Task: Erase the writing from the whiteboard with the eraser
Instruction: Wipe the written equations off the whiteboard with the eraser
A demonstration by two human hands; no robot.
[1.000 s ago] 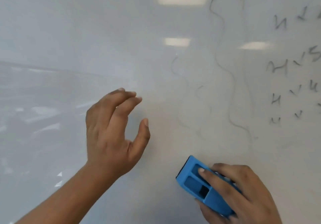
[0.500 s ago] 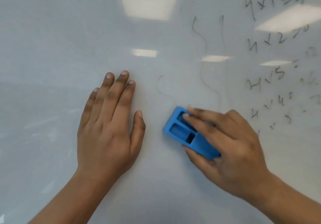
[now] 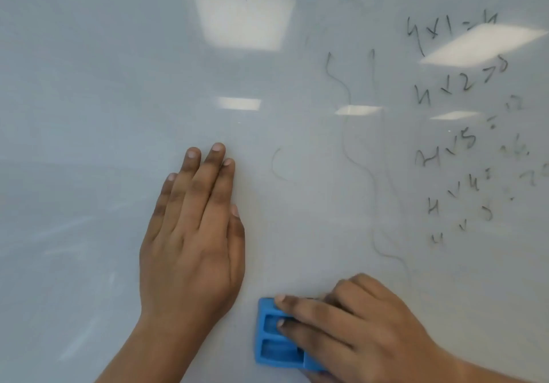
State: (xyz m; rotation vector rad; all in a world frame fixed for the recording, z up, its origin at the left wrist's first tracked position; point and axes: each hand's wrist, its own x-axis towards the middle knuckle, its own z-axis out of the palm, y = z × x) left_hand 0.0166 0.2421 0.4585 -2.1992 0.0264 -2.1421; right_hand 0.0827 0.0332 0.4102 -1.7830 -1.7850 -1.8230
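The whiteboard (image 3: 104, 100) fills the whole view. Dark handwritten sums (image 3: 457, 85) run down its right side, partly smeared. Thin wavy marker lines (image 3: 347, 133) hang left of them, and a short curved stroke (image 3: 277, 165) sits nearer the middle. My right hand (image 3: 365, 332) presses a blue eraser (image 3: 276, 350) flat against the board at the bottom, below the wavy lines, with fingers over the eraser's top. My left hand (image 3: 193, 240) lies flat on the board left of the eraser, fingers together, holding nothing.
Ceiling light reflections (image 3: 243, 17) glare on the glossy board, one over the top sum at the right. The board's left half shows only faint wipe streaks (image 3: 74, 234).
My left hand went from lifted and curled to flat on the board. My right hand slid the eraser up to the curved stroke, then back down to the bottom.
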